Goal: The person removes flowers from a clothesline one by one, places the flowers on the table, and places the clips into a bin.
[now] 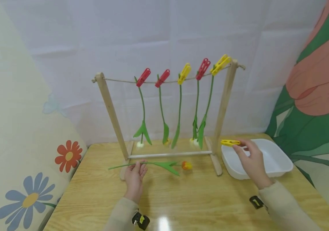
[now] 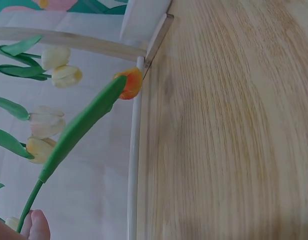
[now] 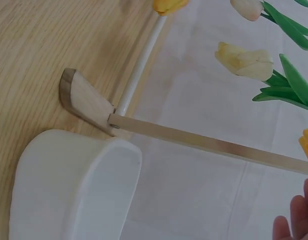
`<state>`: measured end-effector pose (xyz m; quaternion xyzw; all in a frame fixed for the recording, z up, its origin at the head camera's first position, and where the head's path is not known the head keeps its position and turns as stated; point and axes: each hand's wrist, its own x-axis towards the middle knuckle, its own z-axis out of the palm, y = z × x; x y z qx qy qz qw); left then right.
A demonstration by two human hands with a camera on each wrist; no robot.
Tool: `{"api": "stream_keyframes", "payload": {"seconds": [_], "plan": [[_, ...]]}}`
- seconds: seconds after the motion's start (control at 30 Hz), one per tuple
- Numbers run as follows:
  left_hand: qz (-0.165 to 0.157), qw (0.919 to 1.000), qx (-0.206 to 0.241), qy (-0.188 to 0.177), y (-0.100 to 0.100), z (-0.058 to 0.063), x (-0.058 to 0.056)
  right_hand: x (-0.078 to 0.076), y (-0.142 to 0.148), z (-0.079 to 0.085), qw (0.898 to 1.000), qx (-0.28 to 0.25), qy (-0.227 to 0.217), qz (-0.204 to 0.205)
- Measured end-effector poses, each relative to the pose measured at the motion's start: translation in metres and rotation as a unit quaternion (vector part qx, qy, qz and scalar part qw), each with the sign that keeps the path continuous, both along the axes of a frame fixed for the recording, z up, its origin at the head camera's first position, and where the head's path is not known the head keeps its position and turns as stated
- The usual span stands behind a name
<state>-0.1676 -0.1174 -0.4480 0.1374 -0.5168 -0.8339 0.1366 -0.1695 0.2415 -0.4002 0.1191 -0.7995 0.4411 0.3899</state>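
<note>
Camera arrangement: head and both wrists
Head: widest view, from above, facing forward and down; rack (image 1: 170, 155) at centre. Left wrist: low, close, turned sideways, table (image 2: 229, 125) at frame right. Right wrist: close, turned oppositely, table at frame left. Both wrist views share one post (image 3: 209, 144) and hanging tulips (image 3: 246, 62).

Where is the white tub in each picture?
Head: at right, partly behind the right hand; the white tub sits on the table.
Left wrist: top middle, cut off.
Right wrist: lower left, cut off.
Shared landmark: the stand's white rod.
</note>
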Motion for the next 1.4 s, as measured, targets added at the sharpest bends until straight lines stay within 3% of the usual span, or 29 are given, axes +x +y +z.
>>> {"api": "stream_keyframes", "payload": {"seconds": [0.43, 1.07, 1.4], "plan": [[0.002, 0.9997, 0.023, -0.005, 0.006, 0.002, 0.000, 0.007, 0.014, -0.007, 0.999, 0.023, -0.038, -0.029], [-0.009, 0.9989, 0.046, -0.005, 0.014, -0.006, -0.003, 0.013, 0.030, -0.016, 0.997, 0.034, -0.043, -0.047], [-0.011, 0.9993, 0.029, -0.021, 0.020, -0.010, -0.003, 0.013, 0.037, -0.021, 0.997, 0.038, -0.054, -0.047]]}}
